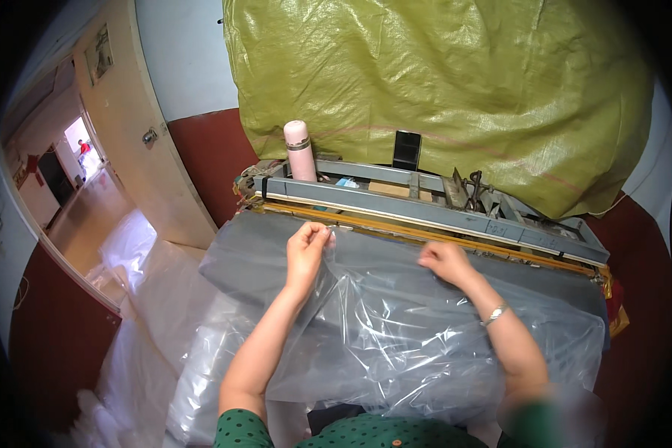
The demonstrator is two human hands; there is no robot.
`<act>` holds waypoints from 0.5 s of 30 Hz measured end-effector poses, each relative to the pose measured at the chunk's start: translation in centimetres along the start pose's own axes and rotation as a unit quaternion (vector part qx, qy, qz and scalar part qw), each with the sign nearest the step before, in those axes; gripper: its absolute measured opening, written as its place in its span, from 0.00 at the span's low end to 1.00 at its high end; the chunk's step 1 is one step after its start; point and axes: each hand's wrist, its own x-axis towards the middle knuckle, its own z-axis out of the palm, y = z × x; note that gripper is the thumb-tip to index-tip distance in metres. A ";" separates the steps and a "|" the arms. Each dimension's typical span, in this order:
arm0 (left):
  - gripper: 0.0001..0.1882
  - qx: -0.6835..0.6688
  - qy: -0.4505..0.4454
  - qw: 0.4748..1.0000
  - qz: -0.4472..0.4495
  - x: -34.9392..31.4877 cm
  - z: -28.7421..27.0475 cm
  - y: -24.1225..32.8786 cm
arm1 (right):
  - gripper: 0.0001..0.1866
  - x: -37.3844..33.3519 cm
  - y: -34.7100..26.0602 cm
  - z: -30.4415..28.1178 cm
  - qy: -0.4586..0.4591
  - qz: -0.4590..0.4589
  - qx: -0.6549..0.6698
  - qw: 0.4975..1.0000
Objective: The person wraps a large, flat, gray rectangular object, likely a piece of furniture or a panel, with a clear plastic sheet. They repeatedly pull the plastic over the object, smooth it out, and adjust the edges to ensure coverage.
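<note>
A wide sheet of clear plastic film (pixel 396 328) lies crumpled over the grey-covered bench in front of me and hangs toward my lap. My left hand (pixel 306 250) is closed in a pinch on the film's far edge, pulling it up into a small peak. To the right, my right hand (pixel 446 261) hovers close above the film with its fingers curled together. Its fingertips are slightly blurred, and whether film is between them is hidden. Just beyond both hands runs a long heat-sealing machine (pixel 455 218) with a yellowish strip along its front.
On the machine's tray stand a pink flask (pixel 300 153), a dark phone (pixel 406 151) and scissors (pixel 474 188). A yellow-green woven sheet (pixel 440 82) covers the wall behind. More plastic film (pixel 145 328) heaps at the left, beside an open door (pixel 131 127). A distant person is visible through the doorway.
</note>
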 end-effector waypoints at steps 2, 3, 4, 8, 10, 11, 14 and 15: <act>0.05 -0.052 0.028 0.997 -0.050 1.3 1.7 -2.9 | 0.08 -2.1 5.0 -1.0 -0.030 0.081 0.047 0.995; 0.05 -0.019 0.040 0.998 -0.038 1.7 2.6 -4.4 | 0.09 -2.9 6.6 -1.0 -0.035 0.131 0.111 0.984; 0.05 0.016 0.043 0.999 0.002 2.2 3.3 -6.4 | 0.10 -3.4 7.3 -1.2 0.024 0.126 0.083 0.988; 0.06 0.042 0.073 0.996 -0.015 3.6 6.9 -11.9 | 0.10 -4.2 8.6 -0.9 0.229 0.134 0.015 0.964; 0.07 0.068 0.090 0.993 -0.016 3.9 8.9 -12.6 | 0.11 -4.5 9.5 -0.6 0.274 0.166 -0.009 0.947; 0.07 0.076 0.101 0.992 -0.017 4.1 9.5 -12.9 | 0.12 -4.6 9.8 -0.8 0.243 0.203 -0.033 0.948; 0.08 0.118 0.139 0.983 -0.001 5.0 9.4 -14.5 | 0.12 -4.2 8.7 -0.9 0.255 0.196 -0.039 0.946; 0.08 0.131 0.143 0.981 -0.008 4.7 10.0 -14.1 | 0.12 -4.6 9.0 -1.0 0.258 0.201 -0.041 0.944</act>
